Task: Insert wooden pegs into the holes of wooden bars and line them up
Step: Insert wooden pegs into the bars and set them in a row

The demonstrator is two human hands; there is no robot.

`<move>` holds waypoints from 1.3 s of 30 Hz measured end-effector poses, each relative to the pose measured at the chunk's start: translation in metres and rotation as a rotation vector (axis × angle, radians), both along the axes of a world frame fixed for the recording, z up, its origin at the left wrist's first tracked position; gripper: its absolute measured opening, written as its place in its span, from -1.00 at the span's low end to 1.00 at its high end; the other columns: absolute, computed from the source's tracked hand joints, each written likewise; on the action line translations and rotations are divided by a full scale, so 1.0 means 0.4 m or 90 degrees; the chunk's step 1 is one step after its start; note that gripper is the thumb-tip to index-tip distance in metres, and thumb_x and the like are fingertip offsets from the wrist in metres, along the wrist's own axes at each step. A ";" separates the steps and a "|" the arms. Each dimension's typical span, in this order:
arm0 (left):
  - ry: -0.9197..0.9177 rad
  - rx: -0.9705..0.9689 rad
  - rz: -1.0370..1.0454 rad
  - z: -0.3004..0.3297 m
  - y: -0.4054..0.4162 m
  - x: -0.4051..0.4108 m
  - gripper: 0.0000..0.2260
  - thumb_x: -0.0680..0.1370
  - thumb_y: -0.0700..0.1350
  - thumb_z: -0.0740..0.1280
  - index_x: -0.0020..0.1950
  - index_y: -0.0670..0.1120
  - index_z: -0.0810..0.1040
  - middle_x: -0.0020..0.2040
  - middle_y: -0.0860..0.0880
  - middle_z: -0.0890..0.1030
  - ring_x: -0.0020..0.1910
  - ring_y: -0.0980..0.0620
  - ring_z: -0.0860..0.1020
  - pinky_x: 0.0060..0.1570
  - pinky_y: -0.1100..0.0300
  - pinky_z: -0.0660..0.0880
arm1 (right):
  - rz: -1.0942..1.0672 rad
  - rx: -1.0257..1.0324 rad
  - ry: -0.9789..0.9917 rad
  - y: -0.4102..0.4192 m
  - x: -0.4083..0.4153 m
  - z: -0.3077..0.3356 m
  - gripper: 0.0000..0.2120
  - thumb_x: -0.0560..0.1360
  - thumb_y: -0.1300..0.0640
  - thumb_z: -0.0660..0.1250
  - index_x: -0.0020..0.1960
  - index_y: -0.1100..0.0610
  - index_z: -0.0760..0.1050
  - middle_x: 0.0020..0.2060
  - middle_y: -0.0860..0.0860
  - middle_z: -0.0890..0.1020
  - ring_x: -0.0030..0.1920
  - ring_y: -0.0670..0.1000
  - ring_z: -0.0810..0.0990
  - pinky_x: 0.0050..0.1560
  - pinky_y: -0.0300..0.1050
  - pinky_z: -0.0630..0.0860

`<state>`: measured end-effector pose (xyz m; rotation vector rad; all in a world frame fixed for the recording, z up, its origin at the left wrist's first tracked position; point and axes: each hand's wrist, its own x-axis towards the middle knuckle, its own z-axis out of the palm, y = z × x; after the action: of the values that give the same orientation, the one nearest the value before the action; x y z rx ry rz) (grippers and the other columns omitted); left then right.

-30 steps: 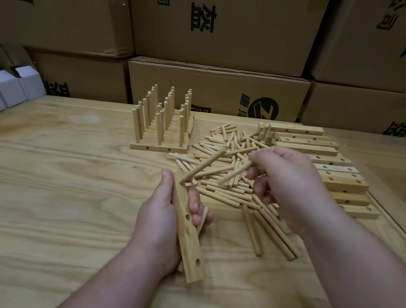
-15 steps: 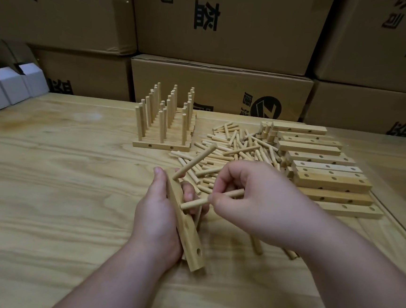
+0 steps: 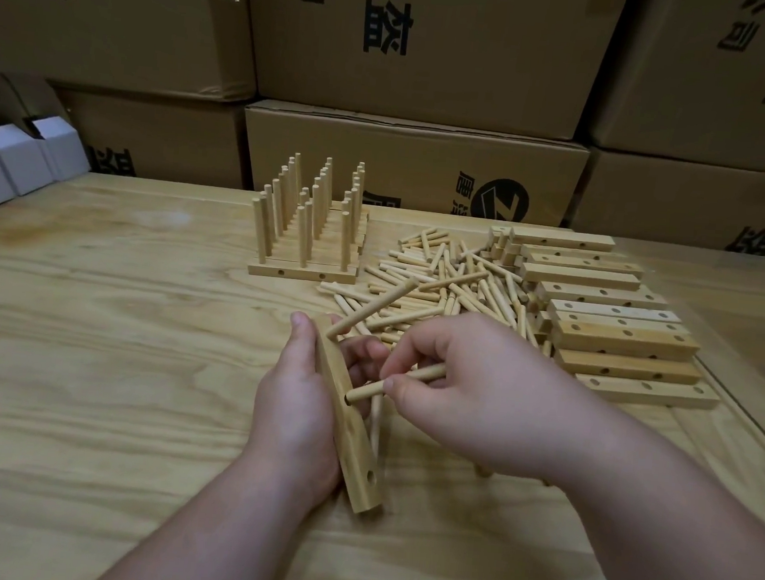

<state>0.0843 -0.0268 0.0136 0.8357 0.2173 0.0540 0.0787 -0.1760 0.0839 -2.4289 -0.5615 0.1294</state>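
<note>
My left hand [image 3: 299, 402] grips a wooden bar [image 3: 355, 449] tilted on edge above the table, holes facing right. One peg [image 3: 371, 313] sticks out of the bar's far hole, slanting up to the right. My right hand [image 3: 469, 390] pinches a second peg [image 3: 393, 384] whose left tip meets the bar's middle hole. A third hole near the bar's near end is open. Several finished bars with upright pegs [image 3: 309, 232] stand in a row behind. A loose pile of pegs [image 3: 455, 287] lies beyond my hands.
Several bare drilled bars [image 3: 613, 328] are stacked at the right. Cardboard boxes [image 3: 414, 167] wall off the back of the wooden table [image 3: 102, 357]. White boxes [image 3: 17, 160] sit at the far left. A seam in the tabletop runs along the right side.
My right hand brought a peg from the pile down and left to the bar's middle hole. The left hand kept holding the bar, shifting it slightly.
</note>
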 end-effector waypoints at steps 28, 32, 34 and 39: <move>0.073 0.064 -0.059 0.008 -0.004 -0.019 -0.30 0.62 0.33 0.07 0.24 -0.32 0.54 0.11 -0.39 0.62 0.06 -0.33 0.65 -0.08 -0.13 0.65 | 0.022 0.072 0.164 0.024 -0.005 0.002 -0.86 0.55 0.07 0.45 -0.13 0.03 0.77 -0.13 -0.50 0.64 0.11 -0.32 0.61 0.30 -0.18 0.51; 0.058 0.084 -0.023 0.003 -0.006 -0.014 -0.32 0.65 0.30 0.01 0.28 -0.26 0.55 0.06 -0.27 0.70 0.04 -0.22 0.70 -0.08 -0.06 0.65 | 0.013 0.045 0.117 0.036 -0.007 -0.001 -0.83 0.56 0.07 0.45 -0.16 0.06 0.76 -0.02 -0.45 0.63 0.08 -0.33 0.60 0.22 -0.21 0.52; 0.044 0.106 0.009 0.000 -0.008 -0.012 -0.35 0.66 0.29 0.00 0.18 -0.22 0.63 -0.04 -0.19 0.74 -0.05 -0.15 0.73 -0.15 -0.03 0.66 | 0.009 -0.011 0.059 0.049 -0.017 0.002 -0.80 0.56 0.03 0.43 -0.16 0.07 0.74 0.02 -0.43 0.62 0.06 -0.26 0.63 0.19 -0.13 0.57; 0.030 0.137 0.035 -0.004 -0.021 -0.013 -0.32 0.68 0.26 -0.02 -0.33 0.03 0.75 -0.24 -0.06 0.74 -0.24 -0.01 0.73 -0.31 0.08 0.64 | -0.004 -0.065 0.014 0.061 -0.035 0.012 -0.81 0.58 0.03 0.40 -0.16 0.04 0.70 0.08 -0.26 0.69 0.07 -0.16 0.65 0.16 -0.09 0.58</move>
<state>0.0792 -0.0351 0.0119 1.0464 0.2827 0.1108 0.0645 -0.1515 0.0885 -2.5243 -0.5502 0.1871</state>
